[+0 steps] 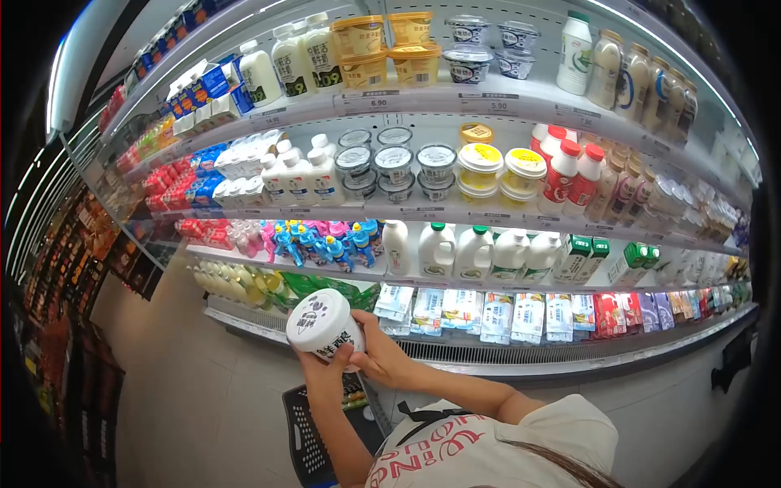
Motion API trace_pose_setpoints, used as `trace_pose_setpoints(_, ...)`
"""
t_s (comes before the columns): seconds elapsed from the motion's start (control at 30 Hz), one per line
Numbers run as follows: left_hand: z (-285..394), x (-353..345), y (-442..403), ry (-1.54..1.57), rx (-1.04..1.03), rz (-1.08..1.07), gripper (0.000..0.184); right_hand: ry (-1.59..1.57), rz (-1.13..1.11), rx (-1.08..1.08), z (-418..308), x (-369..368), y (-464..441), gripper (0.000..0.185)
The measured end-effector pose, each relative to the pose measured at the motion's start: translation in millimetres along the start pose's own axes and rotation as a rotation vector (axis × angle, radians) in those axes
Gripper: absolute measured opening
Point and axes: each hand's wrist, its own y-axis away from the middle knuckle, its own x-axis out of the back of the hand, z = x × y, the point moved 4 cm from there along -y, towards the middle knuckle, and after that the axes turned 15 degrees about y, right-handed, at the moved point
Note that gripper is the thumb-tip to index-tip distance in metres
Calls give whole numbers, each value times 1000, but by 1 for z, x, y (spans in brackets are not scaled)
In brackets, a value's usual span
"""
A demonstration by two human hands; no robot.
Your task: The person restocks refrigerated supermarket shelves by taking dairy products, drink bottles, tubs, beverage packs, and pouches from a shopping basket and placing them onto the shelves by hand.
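Tub: white, tilted, held up in front of the chilled shelves, near the dark perforated basket.
Left hand: fingers curled round one side — thumb up by the lettering.
Right hand: fingers bent against the other side, so two-handed grip.
Grip tip: I'd press the wall, not the lid — squeezing hard might pop it.

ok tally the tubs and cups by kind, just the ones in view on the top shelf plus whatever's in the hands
White tub, held: 1
Orange tubs, top shelf: 4
Dark-labelled cups, top shelf: 4
Total: 9
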Motion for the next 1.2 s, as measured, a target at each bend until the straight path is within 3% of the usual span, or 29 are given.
trace_pose_setpoints(0.03, -13, 3, 1, -71, -86, -39, 88, 248, 14, 72, 11, 9, 6, 77)
trace_pose_setpoints(0.13, 3, -37, 21, -193, -47, -158, 92, 359, 50, -33, 11, 40, 18, 82)
trace_pose_setpoints(0.17, -1, -41, 24, -134, 51, -215, 95, 25, 41, -163, 6, 46, 21, 90)
trace_pose_setpoints(0.27, -11, -45, 29, -19, 203, -325, 105, -99, -80, -243, -4, 57, 37, 94)
trace_pose_setpoints(0.4, -20, -61, 30, -178, 170, -589, 113, 30, 86, -308, -12, 71, 62, 92)
trace_pose_setpoints(0.53, -14, -88, 56, 8, 440, -667, 124, 46, 208, -357, -36, 89, 87, 88)
trace_pose_setpoints(0.6, -21, -90, 62, -69, 252, -745, 126, 159, 231, -346, -44, 101, 95, 87)
trace_pose_setpoints(0.7, -13, -99, 92, -48, 237, -718, 123, -24, 259, -291, -45, 108, 111, 83)
trace_pose_setpoints(0.8, -27, -85, 113, -295, 118, -662, 120, 33, 201, -292, -44, 113, 123, 83)
trace_pose_setpoints(0.83, -29, -82, 122, -212, 207, -585, 112, 41, 175, -285, -33, 112, 129, 83)
trace_pose_setpoints(0.93, -55, -42, 151, -424, 302, -520, 101, 25, 119, -339, -23, 101, 146, 81)
trace_pose_setpoints(0.97, -52, -28, 161, -651, 303, -481, 89, 15, 96, -355, -22, 99, 150, 80)
trace_pose_setpoints(1.03, -65, 29, 190, -896, 397, -377, 88, 8, 71, -357, -22, 95, 154, 80)
trace_pose_setpoints(1.1, -71, 97, 228, -1223, 593, -101, 88, -27, 18, -395, -32, 96, 152, 80)
trace_pose_setpoints(1.13, -88, 142, 255, -1350, 666, 95, 96, -45, -11, -416, -35, 96, 152, 80)
trace_pose_setpoints(1.2, -112, 218, 309, -1730, 952, 145, 95, -80, 8, -401, -33, 97, 154, 79)
